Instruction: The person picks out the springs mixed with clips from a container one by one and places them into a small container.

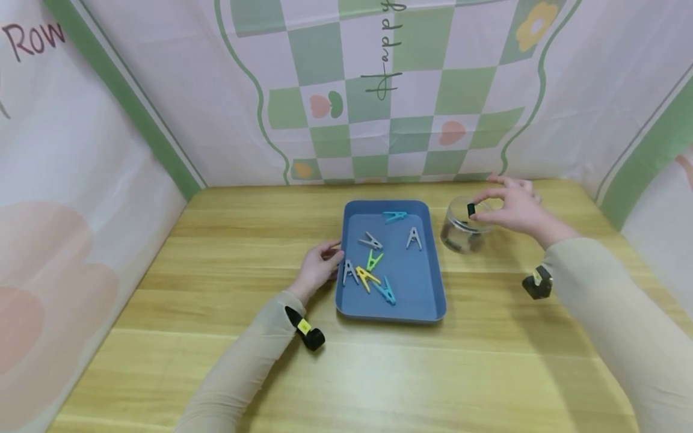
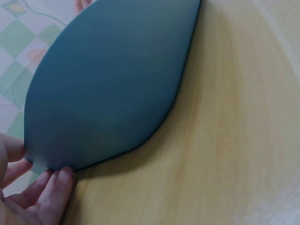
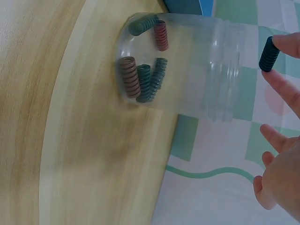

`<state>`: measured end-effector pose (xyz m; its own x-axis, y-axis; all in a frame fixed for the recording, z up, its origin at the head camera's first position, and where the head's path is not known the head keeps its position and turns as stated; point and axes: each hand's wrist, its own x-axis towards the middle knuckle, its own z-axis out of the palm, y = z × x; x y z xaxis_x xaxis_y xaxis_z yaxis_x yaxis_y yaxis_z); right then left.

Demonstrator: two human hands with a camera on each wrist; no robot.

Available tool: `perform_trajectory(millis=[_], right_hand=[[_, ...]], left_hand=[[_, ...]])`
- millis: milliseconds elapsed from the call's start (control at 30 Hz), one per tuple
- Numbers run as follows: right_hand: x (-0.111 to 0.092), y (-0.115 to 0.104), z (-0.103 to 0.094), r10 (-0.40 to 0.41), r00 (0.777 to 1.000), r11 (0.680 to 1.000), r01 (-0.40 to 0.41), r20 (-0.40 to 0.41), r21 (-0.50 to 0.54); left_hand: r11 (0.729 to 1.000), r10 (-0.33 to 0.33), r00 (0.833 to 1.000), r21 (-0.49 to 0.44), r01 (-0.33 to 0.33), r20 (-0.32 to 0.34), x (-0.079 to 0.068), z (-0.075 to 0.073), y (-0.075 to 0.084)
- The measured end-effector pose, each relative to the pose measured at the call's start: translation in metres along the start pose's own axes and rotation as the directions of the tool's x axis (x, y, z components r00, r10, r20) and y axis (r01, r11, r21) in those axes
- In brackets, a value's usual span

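In the head view, my right hand [image 1: 514,207] pinches a dark coil spring [image 1: 471,210] between thumb and index finger, above the mouth of a clear round jar [image 1: 457,237]. The right wrist view shows the spring [image 3: 269,54] just outside the jar's rim, its coils dark green to black. Several springs lie inside the jar, among them a red one [image 3: 161,35], a brown one [image 3: 130,77] and a green one [image 3: 143,24]. My left hand [image 1: 316,267] rests against the left wall of a blue tray [image 1: 408,264], fingertips touching it.
Plastic clothespins lie scattered in the tray: grey [image 1: 414,238], blue [image 1: 385,291], yellow [image 1: 367,278] and green [image 1: 373,260]. The jar stands right of the tray on the wooden table [image 1: 379,373]. A patterned cloth [image 1: 411,108] hangs behind the table's far edge.
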<state>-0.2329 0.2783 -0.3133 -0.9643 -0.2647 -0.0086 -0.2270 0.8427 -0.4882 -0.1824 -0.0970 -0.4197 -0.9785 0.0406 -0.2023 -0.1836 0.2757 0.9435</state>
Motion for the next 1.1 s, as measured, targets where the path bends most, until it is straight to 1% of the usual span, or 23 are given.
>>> perform_trajectory(millis=[333, 567, 1100], right_hand=[[0.0042, 0.0030, 0.0055, 0.018, 1.000, 1.000, -0.017, 0.016, -0.020], [0.0051, 0.0041, 0.0074, 0.013, 1.000, 1.000, -0.013, 0.025, -0.020], [0.0047, 0.0047, 0.0080, 0.010, 1.000, 1.000, -0.010, 0.008, -0.027]], left_hand=[[1.000, -0.008, 1.000, -0.008, 0.008, 0.005, 0.0017, -0.0015, -0.0007], [1.000, -0.015, 1.000, -0.007, 0.016, 0.008, 0.0005, -0.0016, 0.0011], [1.000, -0.013, 1.000, 0.017, 0.013, -0.003, 0.0010, -0.0021, 0.0039]])
